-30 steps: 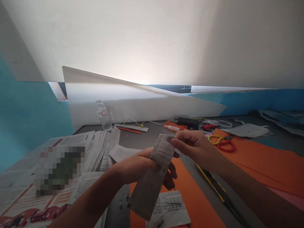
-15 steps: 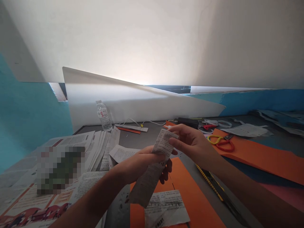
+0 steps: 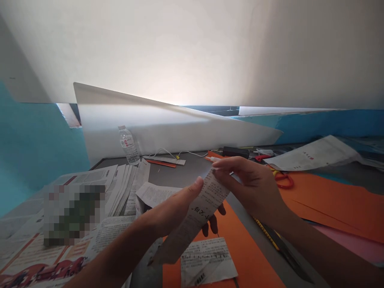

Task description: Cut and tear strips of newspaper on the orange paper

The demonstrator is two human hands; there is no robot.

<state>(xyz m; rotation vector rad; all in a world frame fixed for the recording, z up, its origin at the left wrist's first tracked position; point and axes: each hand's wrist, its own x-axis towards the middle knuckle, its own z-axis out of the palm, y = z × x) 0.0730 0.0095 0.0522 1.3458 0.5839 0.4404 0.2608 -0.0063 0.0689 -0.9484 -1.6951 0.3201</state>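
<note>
A long folded strip of newspaper (image 3: 196,210) slants up across my left hand (image 3: 177,204). The thumb is raised along its edge, and the fingers curl behind it. At the strip's upper end, my right hand (image 3: 243,176) pinches the paper between thumb and fingers. A small white tip (image 3: 213,159) shows just beyond the right fingertips; whether the hand holds it I cannot tell. Below the strip, a piece of newsprint (image 3: 208,260) lies on an orange sheet (image 3: 246,236). A yellow and black utility knife (image 3: 270,238) rests on the desk under my right forearm.
Stacked newspapers (image 3: 117,188) cover the left side, with folded newsprint (image 3: 157,194) nearer the middle. A water bottle (image 3: 129,146) stands at the back. On the right are red and yellow scissors (image 3: 283,180), orange paper (image 3: 330,196) and a whitish printed sheet (image 3: 312,154). A black adapter (image 3: 235,152) lies behind.
My left thumb has lifted off the strip, and more of its printed face shows. My right hand has moved slightly right. The whitish sheet at right stands higher and partly covers the scissors.
</note>
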